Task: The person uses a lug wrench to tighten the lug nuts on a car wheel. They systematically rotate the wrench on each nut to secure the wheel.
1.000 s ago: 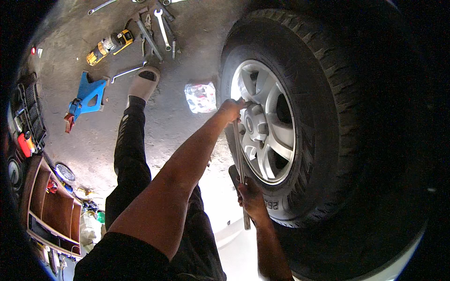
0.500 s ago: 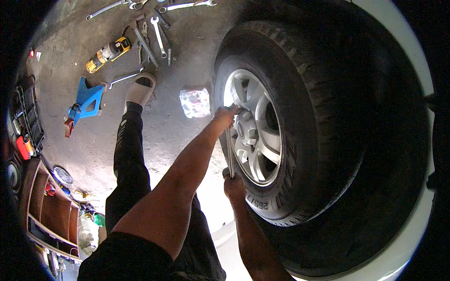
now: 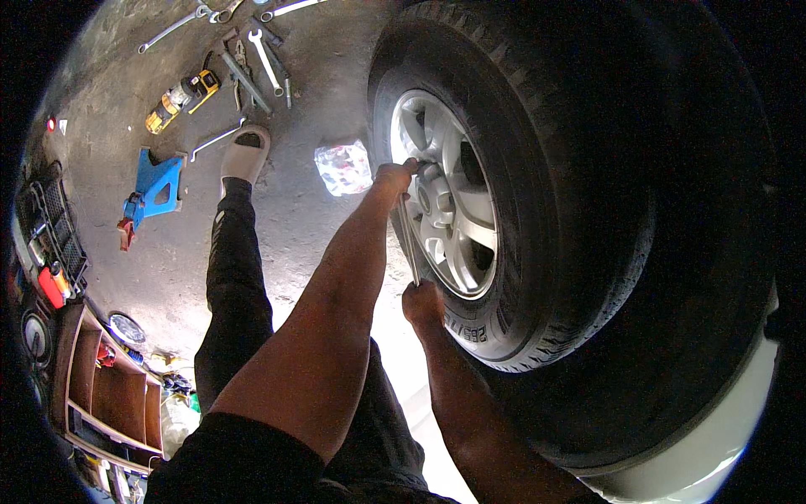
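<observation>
A silver-rimmed wheel [image 3: 460, 267] with a thick black tyre [image 3: 525, 168] stands mounted in the wheel arch at my right. A slim metal lug wrench [image 3: 409, 239] runs down across the rim's near edge. My left hand [image 3: 395, 181] is closed round its upper end, beside the hub cap [image 3: 434, 195]; the fitting at the wheel nut is mostly hidden by my fingers. Lower down, my right hand [image 3: 424, 304] grips the bar's other end, close to the bottom of the tyre.
A clear plastic packet [image 3: 343, 168] lies on the floor left of the wheel. Farther left are a blue jack stand [image 3: 159, 183], a yellow power tool [image 3: 182, 101] and several wrenches [image 3: 265, 63]. A wooden shelf unit [image 3: 117, 403] stands at lower left. My sandalled foot [image 3: 245, 155] rests nearby.
The view has shifted, so the wheel and floor items sit higher in the picture. The wrench's lower end has swung slightly toward the wheel with my right hand; both hands keep their hold.
</observation>
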Demonstrator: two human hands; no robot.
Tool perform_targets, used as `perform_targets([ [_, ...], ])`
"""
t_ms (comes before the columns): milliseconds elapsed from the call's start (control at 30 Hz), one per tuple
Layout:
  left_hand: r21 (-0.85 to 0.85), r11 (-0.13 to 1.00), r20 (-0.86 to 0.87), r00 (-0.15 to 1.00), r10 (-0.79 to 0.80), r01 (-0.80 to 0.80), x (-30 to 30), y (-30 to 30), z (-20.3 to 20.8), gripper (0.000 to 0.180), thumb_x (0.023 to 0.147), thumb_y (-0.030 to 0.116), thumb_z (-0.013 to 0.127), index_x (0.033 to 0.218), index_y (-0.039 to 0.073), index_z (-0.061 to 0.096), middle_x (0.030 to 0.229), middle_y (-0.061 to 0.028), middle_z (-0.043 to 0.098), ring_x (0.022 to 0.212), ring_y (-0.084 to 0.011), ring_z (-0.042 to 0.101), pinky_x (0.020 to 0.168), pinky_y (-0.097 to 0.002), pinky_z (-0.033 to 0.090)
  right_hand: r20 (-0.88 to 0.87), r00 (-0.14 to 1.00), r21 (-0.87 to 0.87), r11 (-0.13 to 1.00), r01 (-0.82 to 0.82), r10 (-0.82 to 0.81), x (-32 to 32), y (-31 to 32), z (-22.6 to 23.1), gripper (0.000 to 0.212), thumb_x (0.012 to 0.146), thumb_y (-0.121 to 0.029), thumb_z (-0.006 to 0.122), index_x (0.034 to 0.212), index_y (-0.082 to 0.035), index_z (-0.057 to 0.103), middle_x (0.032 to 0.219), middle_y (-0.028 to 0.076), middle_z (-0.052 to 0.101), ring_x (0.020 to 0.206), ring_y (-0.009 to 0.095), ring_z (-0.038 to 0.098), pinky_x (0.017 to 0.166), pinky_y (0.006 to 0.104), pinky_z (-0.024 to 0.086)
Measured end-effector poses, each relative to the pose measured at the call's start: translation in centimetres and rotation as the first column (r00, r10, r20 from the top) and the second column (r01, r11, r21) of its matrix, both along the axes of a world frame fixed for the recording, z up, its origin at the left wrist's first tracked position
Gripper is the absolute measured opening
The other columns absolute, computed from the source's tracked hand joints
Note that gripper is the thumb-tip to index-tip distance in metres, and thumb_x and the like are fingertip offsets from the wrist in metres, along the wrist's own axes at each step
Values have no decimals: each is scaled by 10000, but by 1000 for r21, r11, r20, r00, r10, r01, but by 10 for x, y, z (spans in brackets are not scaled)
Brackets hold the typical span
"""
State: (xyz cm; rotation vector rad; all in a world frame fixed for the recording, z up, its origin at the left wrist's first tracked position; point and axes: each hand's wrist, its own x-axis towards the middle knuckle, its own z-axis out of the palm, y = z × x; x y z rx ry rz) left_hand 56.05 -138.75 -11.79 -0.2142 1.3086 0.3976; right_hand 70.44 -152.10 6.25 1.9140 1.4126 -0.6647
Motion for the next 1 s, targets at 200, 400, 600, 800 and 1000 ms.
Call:
perform_targets([
  [200, 46, 999, -36, 999, 26, -24, 7, -5, -10, 652, 894, 490, 627, 1109, -125, 597, 995, -209, 653, 679, -297, 638, 535, -382, 532, 39, 999, -34, 999, 0, 2, 9, -3, -3, 279, 846, -206, 535, 813, 36, 671, 810, 298, 653, 837, 467, 654, 750, 532, 530],
  [400, 148, 954, -91, 964, -250, 262, -3, -3, -9, 665, 908, 526, 581, 1041, -124, 623, 891, -239, 656, 688, -299, 658, 556, -445, 523, 39, 957, -164, 947, -277, 287, 23, -7, -16, 267, 852, -229, 550, 837, -2, 690, 779, 222, 673, 821, 438, 676, 743, 500, 556],
  [600, 85, 984, -59, 987, -150, 155, -3, -6, -7, 637, 906, 504, 587, 995, -125, 636, 814, -215, 668, 717, -283, 679, 571, -412, 552, 26, 990, -136, 982, -131, 136, 26, -7, -21, 282, 856, -232, 535, 868, 5, 686, 844, 249, 681, 768, 429, 681, 695, 498, 556],
  [800, 209, 960, -71, 982, -175, 187, -1, -4, -8, 596, 910, 464, 608, 1115, -96, 602, 1004, -247, 665, 770, -321, 692, 591, -409, 566, 47, 941, -237, 918, -317, 336, 33, -11, -31, 322, 877, -257, 508, 935, 7, 683, 883, 263, 679, 825, 421, 682, 741, 500, 558],
  [1000, 285, 953, -148, 987, -65, 105, 2, -19, -10, 619, 936, 579, 505, 987, -29, 609, 697, -156, 668, 544, -284, 629, 448, -442, 481, -9, 977, 8, 977, -211, 211, 46, -18, -42, 360, 841, -268, 551, 668, 37, 633, 695, 277, 637, 716, 441, 667, 635, 520, 539],
])
